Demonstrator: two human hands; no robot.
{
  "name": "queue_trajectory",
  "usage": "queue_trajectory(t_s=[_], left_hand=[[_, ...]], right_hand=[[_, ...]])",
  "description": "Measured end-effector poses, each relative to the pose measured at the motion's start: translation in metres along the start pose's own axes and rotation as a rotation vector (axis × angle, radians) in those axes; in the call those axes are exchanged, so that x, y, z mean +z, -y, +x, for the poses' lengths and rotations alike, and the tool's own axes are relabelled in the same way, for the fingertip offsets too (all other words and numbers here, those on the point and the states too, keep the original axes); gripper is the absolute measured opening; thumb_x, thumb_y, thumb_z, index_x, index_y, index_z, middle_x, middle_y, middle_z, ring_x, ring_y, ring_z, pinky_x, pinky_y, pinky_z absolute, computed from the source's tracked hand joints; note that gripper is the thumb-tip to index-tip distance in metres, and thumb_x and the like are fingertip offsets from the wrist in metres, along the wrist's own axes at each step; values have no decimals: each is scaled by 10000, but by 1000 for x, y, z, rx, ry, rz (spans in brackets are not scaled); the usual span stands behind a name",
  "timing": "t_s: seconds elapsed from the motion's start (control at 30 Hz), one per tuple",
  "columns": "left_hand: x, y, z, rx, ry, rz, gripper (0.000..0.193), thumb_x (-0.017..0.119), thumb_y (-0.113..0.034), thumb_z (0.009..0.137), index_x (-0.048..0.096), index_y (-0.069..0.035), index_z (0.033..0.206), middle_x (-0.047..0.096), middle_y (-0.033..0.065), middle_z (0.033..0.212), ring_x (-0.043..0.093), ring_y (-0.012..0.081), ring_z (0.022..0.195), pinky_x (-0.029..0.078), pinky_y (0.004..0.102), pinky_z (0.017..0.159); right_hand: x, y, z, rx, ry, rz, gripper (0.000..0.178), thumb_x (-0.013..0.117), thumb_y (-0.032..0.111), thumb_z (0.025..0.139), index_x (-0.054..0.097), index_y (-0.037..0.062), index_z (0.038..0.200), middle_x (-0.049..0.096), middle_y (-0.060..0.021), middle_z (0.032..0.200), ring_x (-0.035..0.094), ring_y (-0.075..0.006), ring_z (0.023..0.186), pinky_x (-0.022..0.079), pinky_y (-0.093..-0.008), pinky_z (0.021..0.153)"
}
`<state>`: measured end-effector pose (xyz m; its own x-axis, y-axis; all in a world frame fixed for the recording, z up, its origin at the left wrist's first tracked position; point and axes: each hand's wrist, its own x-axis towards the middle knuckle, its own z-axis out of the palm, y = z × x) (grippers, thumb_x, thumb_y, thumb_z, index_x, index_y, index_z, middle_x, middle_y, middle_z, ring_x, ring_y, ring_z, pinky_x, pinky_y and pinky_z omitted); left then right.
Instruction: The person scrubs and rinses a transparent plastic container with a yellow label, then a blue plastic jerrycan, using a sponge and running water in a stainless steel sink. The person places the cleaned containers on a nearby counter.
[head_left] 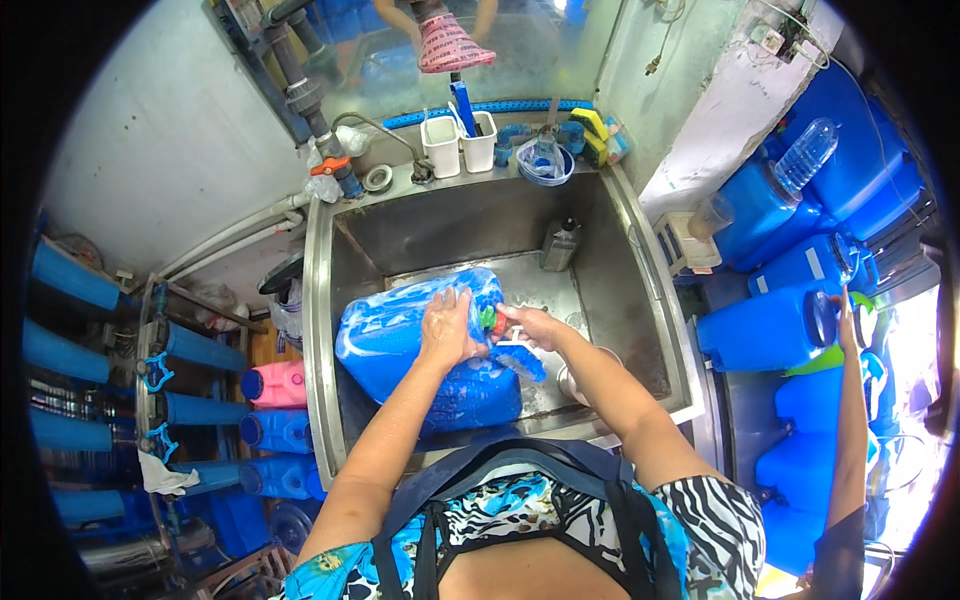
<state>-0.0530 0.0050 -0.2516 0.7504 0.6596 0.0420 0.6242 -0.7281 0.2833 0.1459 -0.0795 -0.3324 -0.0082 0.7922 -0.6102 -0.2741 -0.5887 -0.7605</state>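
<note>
A large blue plastic jug, streaked with white suds, lies on its side in the steel sink. My left hand rests on its upper side near the neck end, palm down and fingers stretched out. At that end a small green part sits beside a red fitting. The fingers of my right hand are closed around the red fitting. Just below them is a blue piece with a white edge; whether it is a brush or a cap I cannot tell.
A dark grey bottle stands in the sink's far right corner. Along the back ledge are white holders, a blue-rimmed bowl and yellow sponges. Blue jugs crowd the right, where another person's arm reaches in.
</note>
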Motion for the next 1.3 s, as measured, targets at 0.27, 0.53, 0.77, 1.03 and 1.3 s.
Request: queue_trajectory(t_s=[0.27, 0.53, 0.77, 1.03, 1.3], left_hand=[[-5, -2, 0, -25, -6, 27, 1028, 880, -464, 452, 476, -31, 1292, 479, 269, 1333, 462, 433, 1232, 374, 460, 1043], [4, -22, -2, -128, -58, 35, 971, 835, -572, 499, 495, -26, 1227, 482, 304, 1294, 444, 481, 1216, 331, 519, 1037], [3, -22, -4, -138, -40, 22, 956, 843, -537, 525, 483, -27, 1250, 485, 298, 1292, 431, 484, 1231, 310, 517, 1055], [7, -11, -6, -42, -100, -12, 985, 885, -475, 460, 497, -9, 1237, 500, 297, 1273, 468, 474, 1197, 369, 501, 1019], [17, 14, 2, 97, -147, 67, 1015, 901, -355, 442, 456, -3, 1283, 495, 287, 1288, 467, 467, 1208, 376, 479, 1030]], right_hand=[[14, 33, -29, -336, -23, -660, 338, 715, 309, 811, 593, 124, 1066, 657, -60, 867, 545, -127, 577, 396, -274, 504], [1, 60, -10, -768, -162, -547, 276, 492, 245, 832, 618, 36, 961, 649, -149, 809, 622, -300, 773, 482, -376, 752], [11, 51, -6, -567, -480, -721, 264, 453, 237, 866, 623, 45, 930, 661, -200, 894, 640, -346, 882, 486, -436, 778], [41, 104, -31, -354, -658, -1169, 285, 458, 239, 855, 602, 63, 1027, 671, -220, 904, 646, -375, 927, 502, -495, 803], [97, 17, -53, -790, -489, -1430, 248, 515, 265, 845, 546, 65, 989, 650, -148, 651, 647, -316, 547, 502, -457, 488]])
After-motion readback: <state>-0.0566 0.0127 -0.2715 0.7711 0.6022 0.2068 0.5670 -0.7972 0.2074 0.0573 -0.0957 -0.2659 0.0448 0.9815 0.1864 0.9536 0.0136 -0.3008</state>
